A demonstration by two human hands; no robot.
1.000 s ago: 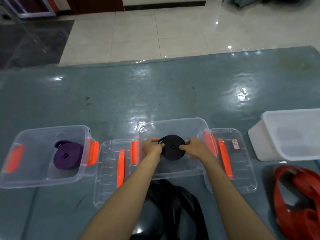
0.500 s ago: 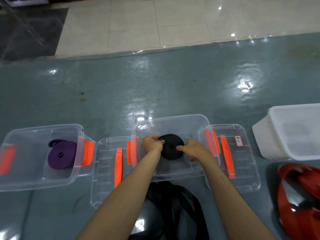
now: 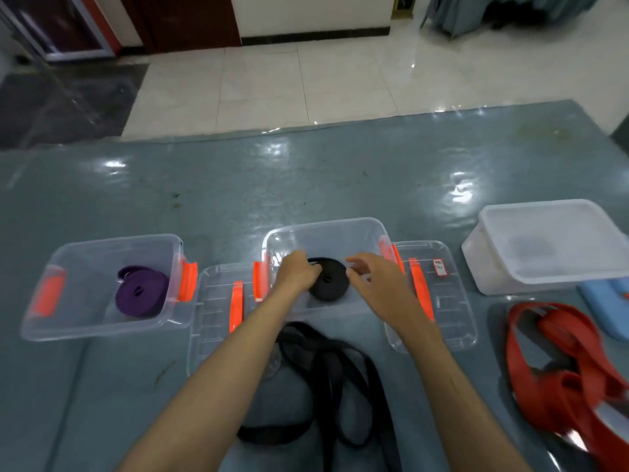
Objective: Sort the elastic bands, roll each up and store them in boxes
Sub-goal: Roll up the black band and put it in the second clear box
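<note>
A rolled black band (image 3: pixel 331 280) lies inside the middle clear box (image 3: pixel 325 227). My left hand (image 3: pixel 295 274) is curled at the roll's left edge and still holds it. My right hand (image 3: pixel 374 284) hovers just right of the roll with its fingers spread and loose, off the band. A rolled purple band (image 3: pixel 141 292) sits in the left clear box (image 3: pixel 102 327). Loose black bands (image 3: pixel 326 373) lie in a heap in front of the middle box. Loose red bands (image 3: pixel 561 362) are piled at the right.
Two clear lids with orange clips lie flat, a left lid (image 3: pixel 218 311) and a right lid (image 3: pixel 442 294), either side of the middle box. A white tub (image 3: pixel 551 270) stands at the right, with a blue thing (image 3: pixel 606 298) beside it. The table's far edge meets a tiled floor.
The black roll has gone down into the middle box. My right hand has let go of it and drawn back with open fingers. The camera has tilted up.
</note>
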